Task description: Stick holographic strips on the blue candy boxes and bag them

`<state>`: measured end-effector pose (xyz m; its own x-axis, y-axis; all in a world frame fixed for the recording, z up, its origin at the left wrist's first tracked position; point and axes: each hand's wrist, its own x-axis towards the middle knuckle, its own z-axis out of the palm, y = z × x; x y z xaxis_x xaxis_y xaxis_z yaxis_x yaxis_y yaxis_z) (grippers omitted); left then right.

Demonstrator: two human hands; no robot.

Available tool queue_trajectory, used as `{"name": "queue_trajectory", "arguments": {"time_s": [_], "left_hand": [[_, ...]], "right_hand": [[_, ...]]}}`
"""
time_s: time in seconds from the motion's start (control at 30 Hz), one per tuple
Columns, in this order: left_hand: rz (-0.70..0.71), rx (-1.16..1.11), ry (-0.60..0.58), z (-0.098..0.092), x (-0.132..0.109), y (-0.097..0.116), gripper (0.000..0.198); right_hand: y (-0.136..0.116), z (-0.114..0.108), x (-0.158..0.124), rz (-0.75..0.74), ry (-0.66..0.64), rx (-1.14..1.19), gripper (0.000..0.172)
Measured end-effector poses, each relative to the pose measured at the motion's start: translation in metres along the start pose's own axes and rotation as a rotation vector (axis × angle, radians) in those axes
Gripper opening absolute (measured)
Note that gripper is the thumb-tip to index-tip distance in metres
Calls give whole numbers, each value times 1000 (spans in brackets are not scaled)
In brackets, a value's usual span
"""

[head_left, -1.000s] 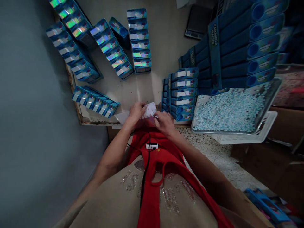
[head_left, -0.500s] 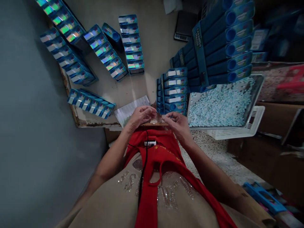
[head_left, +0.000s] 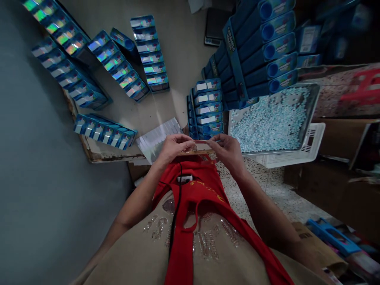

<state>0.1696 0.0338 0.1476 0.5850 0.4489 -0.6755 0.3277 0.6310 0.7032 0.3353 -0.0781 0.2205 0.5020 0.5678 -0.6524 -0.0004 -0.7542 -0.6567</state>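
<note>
My left hand and my right hand are level with each other at the table's front edge. Pinched between their fingertips is a thin see-through strip, stretched sideways, that looks like clear tape. Crumpled clear material shows at my left fingers. Left of that hand, white paper sheets lie on the table. Just beyond my right hand stands a row of slim blue boxes held side by side by a band.
More rows of blue boxes stand on the table. A larger banded bundle of blue boxes rests at the right. Beside it is a tray of small pale-blue pieces over a white basket. A dark scale sits farther back.
My hands have moved apart, and the strip is now stretched between them. The view has shifted, so the boxes and tray appear farther left.
</note>
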Motion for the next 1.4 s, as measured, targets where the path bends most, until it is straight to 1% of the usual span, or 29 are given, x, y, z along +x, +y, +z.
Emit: {"name": "queue_trajectory", "arguments": {"time_s": [0.07,0.13,0.27,0.33,0.47,0.63,0.77,0.87,0.97,1.03,1.1,1.17,1.2,1.23,1.27,1.33,1.37,1.4], "left_hand": [[-18,-11,-14,3,1,2,34],[-32,-16,-9,8,2,6,35],[-30,11,70,20,9,19,37],[-31,45,107,26,13,25,38],[-29,79,132,30,20,28,36],[-48,14,113,28,28,22,24],[-59,-11,129,27,33,20,27],[-98,-53,118,27,37,17,35],[-154,-140,102,29,43,7,41],[-190,-207,123,32,50,-3,41],[-201,-266,157,37,60,-14,42],[-198,-278,175,42,69,-24,42],[-191,-252,193,42,71,-26,40],[-173,-200,239,42,72,-28,38],[-140,-127,308,41,70,-28,36],[-31,31,458,36,57,-24,36],[28,93,491,34,47,-20,38],[73,133,472,32,35,-16,41]], "right_hand": [[3,-5,4,-47,21,-85,36],[4,-10,9,-93,71,-188,34],[1,-17,24,-163,225,-398,26],[1,-19,33,-177,272,-458,23],[4,-20,44,-165,273,-525,22],[6,-18,51,-142,262,-556,22],[8,-14,55,-152,256,-549,23],[14,-12,60,-122,301,-516,26],[23,-14,68,-56,363,-411,41],[28,-17,74,-29,349,-341,47],[29,-19,76,-29,307,-294,47],[26,-21,75,-24,287,-236,44],[24,-21,73,-11,277,-183,43],[22,-21,70,7,270,-116,43],[19,-21,66,22,268,-44,43],[14,-20,58,27,284,88,44],[11,-20,54,17,293,134,44],[8,-19,50,5,301,165,44]]}}
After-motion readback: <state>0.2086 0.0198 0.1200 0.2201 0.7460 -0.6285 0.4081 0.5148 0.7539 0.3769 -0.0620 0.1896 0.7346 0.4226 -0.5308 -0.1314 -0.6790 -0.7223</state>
